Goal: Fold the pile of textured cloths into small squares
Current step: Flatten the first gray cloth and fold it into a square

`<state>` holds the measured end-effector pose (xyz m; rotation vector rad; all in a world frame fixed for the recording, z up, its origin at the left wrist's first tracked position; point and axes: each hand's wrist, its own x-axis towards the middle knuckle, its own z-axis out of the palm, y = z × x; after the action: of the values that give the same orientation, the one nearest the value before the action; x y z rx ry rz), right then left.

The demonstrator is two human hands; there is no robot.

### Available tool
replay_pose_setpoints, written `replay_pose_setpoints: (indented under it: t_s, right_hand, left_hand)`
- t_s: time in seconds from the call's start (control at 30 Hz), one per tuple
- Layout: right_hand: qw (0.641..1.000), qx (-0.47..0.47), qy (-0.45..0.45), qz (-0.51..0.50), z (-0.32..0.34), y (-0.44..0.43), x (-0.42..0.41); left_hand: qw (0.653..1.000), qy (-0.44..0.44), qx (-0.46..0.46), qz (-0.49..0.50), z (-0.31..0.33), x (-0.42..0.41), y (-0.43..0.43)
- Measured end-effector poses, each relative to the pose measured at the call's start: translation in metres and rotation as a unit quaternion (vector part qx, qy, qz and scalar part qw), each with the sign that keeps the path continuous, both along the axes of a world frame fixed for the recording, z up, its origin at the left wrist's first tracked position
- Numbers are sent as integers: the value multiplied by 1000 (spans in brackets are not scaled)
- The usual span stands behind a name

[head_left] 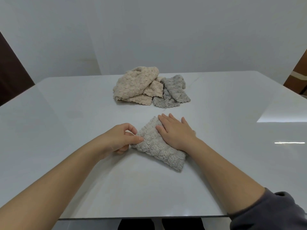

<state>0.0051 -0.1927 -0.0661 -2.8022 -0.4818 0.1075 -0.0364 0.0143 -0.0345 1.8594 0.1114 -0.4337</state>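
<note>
A folded off-white textured cloth (157,146) lies on the white table (66,122) just ahead of me, turned at an angle. My right hand (174,131) presses flat on its upper right part, fingers straight. At the cloth's left corner my left hand (123,138) pinches the edge between thumb and curled fingers. Farther back in the middle sits a loose pile: crumpled beige cloths (136,87) on the left and a grey cloth (172,93) against their right side.
The glossy table's front edge (141,218) runs just below my forearms. A plain pale wall (149,30) stands behind the table. A dark panel (10,67) is at far left and a brown panel (299,72) at far right.
</note>
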Motion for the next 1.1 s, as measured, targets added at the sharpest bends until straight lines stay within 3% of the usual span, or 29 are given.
replay_pose_setpoints:
  t_s: [0.33,0.6,0.7,0.87,0.97,1.1]
  right_hand:
    - [1000,-6,-1,-1,-1,0,0]
    - [1000,-10,-3,-1,-1,1,1]
    - [1000,-12,-8,-1,-2,1,0]
    - [1000,-12,-9,-2,-2,1,1]
    - [1000,-11,-8,-2,-2,1,1]
    - [1000,-7,-8,-2,-1,1,0]
  left_hand:
    - [996,-76,34,21,-5,-14,-3]
    - [992,-63,110,-21,-1,-12,1]
    - [981,-131,139,-22,0,-8,-4]
    - [973,-222,63,-22,1,-3,-8]
    - [981,-188,3,-40,0,2,-6]
    - [984,-135,55,-104,3,8,-1]
